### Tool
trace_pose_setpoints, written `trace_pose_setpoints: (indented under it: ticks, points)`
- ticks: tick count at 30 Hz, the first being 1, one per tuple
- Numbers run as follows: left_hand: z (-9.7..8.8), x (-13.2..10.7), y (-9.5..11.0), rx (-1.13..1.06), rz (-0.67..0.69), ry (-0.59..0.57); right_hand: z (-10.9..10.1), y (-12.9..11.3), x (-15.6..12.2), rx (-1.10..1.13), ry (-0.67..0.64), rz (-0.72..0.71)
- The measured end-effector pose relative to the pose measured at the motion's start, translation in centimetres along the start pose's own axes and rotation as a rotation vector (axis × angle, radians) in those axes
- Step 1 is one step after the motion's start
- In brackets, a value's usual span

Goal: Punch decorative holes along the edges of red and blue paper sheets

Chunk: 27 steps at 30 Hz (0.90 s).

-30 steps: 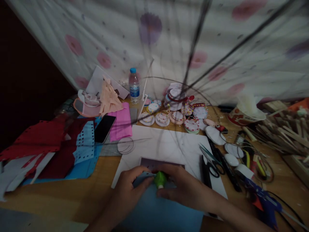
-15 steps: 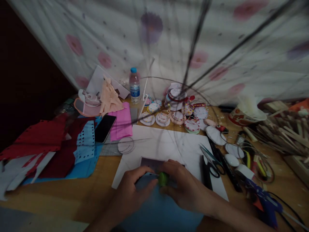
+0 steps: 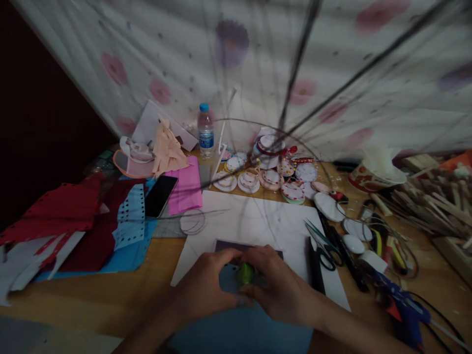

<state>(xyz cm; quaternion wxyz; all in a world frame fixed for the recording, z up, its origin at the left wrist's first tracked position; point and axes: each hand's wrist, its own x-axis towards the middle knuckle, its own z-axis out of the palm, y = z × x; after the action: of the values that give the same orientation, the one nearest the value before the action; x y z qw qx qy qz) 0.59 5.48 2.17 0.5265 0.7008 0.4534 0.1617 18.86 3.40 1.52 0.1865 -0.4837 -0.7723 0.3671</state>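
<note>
the green tool point(image 3: 245, 273) sat at the near edge of the white sheet point(image 3: 258, 216), on the far end of a blue sheet point(image 3: 243, 329) that overlapped the white sheet's near edge and ran back toward the person. it lay right between the two hands, at their fingertips, so neither hand was clearly nearer. it showed only as a small rounded lump, and its long axis could not be told.

the right hand point(image 3: 282, 290) came in from the white sheet's near right corner, wrist low, fingers bent and closed around the green tool from the right and from above. the left hand point(image 3: 206, 287) came in from the near left corner, knuckles up, fingers curled over the blue sheet's end and meeting the right hand's fingers above the tool; whether it gripped the paper or only pressed on it could not be told.

a dark card point(image 3: 230, 245) lay on the white sheet just beyond the fingers. scissors point(image 3: 321, 244) lay along the white sheet's right edge, and a phone point(image 3: 159, 195) lay off its far left corner.
</note>
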Motion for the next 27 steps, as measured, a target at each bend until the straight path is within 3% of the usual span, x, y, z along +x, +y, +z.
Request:
trace_pose_setpoints:
  ticks: [12,21,27]
  points:
    - [1.0,0.3,-1.2,-0.088,0.043,0.034,0.2,0.5,0.5,-0.034,-0.039,0.054]
    - [0.0,-0.8,-1.6,-0.115,-0.102,0.023,-1.6,1.4,0.1,0.54,-0.123,0.174]
    - [0.4,-1.7,-2.3,-0.032,-0.13,0.071,-0.5,3.2,-0.1,0.841,-0.076,0.374]
